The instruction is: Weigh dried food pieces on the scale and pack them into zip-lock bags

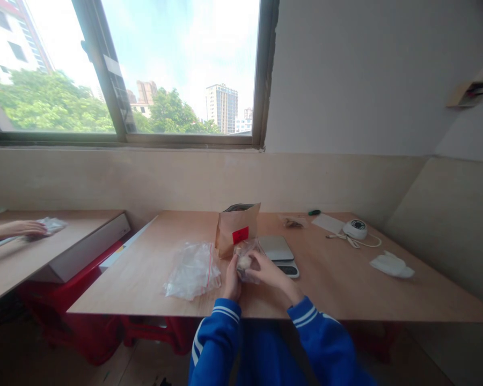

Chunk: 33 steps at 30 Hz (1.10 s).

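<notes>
Near the front of the table, my left hand (pixel 233 280) grips the left side of a clear plastic bag (pixel 249 247) with something pale inside. My right hand (pixel 265 269) closes on the same bag from the right, its fingers bent at the pale contents. Right behind the bag stands an open brown paper pouch (pixel 235 222) with a red label (pixel 240 235). To the left lies a pile of clear zip bags (pixel 193 271) with a red strip. A kitchen scale (pixel 277 249) sits just right of the pouch, partly behind my right hand.
Farther right are a small filled bag (pixel 293 222), a green-handled screwdriver (pixel 314 213), a white paper (pixel 328 224), a white dome camera (pixel 355 229) with its cable and a crumpled white wrapper (pixel 392 264). Another person's hand (pixel 31 229) rests at the left table.
</notes>
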Each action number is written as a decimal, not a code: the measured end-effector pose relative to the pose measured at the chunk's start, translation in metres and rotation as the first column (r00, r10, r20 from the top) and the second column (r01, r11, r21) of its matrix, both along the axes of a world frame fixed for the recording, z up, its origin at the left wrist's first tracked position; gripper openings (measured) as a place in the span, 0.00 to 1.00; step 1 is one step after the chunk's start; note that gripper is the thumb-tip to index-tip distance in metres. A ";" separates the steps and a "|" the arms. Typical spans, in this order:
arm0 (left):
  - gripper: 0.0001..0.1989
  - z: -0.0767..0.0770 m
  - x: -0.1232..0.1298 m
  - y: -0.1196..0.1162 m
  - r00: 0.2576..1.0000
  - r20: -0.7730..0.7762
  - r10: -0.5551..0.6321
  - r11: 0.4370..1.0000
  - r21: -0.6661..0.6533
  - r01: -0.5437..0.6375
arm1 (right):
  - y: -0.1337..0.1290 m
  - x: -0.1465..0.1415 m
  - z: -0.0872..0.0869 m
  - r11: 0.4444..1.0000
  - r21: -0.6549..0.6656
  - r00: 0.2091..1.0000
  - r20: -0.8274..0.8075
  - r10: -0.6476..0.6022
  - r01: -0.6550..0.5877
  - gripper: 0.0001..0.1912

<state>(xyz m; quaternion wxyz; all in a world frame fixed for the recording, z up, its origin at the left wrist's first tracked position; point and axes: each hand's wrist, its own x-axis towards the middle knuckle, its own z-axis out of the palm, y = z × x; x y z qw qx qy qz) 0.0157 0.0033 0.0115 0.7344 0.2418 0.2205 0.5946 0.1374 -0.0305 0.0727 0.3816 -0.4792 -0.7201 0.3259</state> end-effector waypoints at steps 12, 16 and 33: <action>0.19 0.003 0.001 -0.001 1.000 0.011 -0.008 0.997 -0.083 0.009 | 0.000 0.020 0.056 0.960 0.200 0.978 -0.111 -0.176 0.195 0.17; 0.19 0.003 0.000 0.000 1.000 -0.021 -0.008 0.988 -0.155 0.004 | 0.032 0.023 0.099 0.866 0.352 0.933 -0.179 -0.311 0.356 0.18; 0.18 -0.004 0.000 0.005 0.999 -0.037 0.005 0.989 -0.146 -0.010 | 0.099 -0.003 0.086 0.801 0.570 0.914 0.202 -0.351 0.182 0.17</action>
